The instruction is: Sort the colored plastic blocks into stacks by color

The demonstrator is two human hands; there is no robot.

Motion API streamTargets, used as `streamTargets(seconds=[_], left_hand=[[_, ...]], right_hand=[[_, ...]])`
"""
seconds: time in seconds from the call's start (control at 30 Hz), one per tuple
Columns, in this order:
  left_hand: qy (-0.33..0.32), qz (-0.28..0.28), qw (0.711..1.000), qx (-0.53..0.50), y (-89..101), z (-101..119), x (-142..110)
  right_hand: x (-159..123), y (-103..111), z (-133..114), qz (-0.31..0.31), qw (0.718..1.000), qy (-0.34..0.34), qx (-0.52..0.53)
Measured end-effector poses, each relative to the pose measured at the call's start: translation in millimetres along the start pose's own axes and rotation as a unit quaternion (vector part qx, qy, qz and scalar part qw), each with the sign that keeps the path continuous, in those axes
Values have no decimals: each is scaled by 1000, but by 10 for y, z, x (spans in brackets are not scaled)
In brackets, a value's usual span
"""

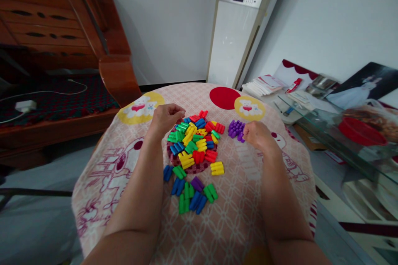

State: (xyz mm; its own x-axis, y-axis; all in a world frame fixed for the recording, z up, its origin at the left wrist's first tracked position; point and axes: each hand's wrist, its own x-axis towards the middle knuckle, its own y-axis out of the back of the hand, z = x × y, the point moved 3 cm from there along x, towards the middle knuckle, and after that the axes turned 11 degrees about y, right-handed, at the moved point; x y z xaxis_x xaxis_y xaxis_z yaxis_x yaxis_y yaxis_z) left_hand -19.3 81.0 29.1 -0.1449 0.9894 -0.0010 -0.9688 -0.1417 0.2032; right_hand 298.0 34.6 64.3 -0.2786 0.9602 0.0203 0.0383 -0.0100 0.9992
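A heap of small plastic pieces [190, 146], each like short tubes joined side by side, lies mid-table in red, yellow, green and blue. My left hand [167, 116] is over the heap's far left edge, thumb and fingers pinched; whatever may be between them is hidden. To the right is a tight cluster of purple pieces [236, 129]. My right hand [257, 134] is closed at the cluster's right side, its fingertips hidden from view. Closer to me lie several loose blue and green pieces [197, 203], with a purple piece [197, 183] among them.
A patterned cloth covers the round table [236, 223]. On the right stands a glass shelf [342, 132] with papers, a red bowl [362, 130] and a photo. A wooden bench [116, 70] is at the left, a tall white air conditioner [234, 37] behind.
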Motion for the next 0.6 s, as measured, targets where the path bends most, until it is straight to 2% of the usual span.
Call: streamTargets(seconds=[0.4,0.5,0.6], left_hand=[[15,3,1000,20,-5,-20,12],[9,1,1000,21,-3,-20,15],[9,2,1000,24,5,-36,27]], right_hand=[[161,-282,29,-9,999,-27,-21],[158,-265,36,-7,999,-41,-20],[111,-144,-25,4,999,-45,-19]])
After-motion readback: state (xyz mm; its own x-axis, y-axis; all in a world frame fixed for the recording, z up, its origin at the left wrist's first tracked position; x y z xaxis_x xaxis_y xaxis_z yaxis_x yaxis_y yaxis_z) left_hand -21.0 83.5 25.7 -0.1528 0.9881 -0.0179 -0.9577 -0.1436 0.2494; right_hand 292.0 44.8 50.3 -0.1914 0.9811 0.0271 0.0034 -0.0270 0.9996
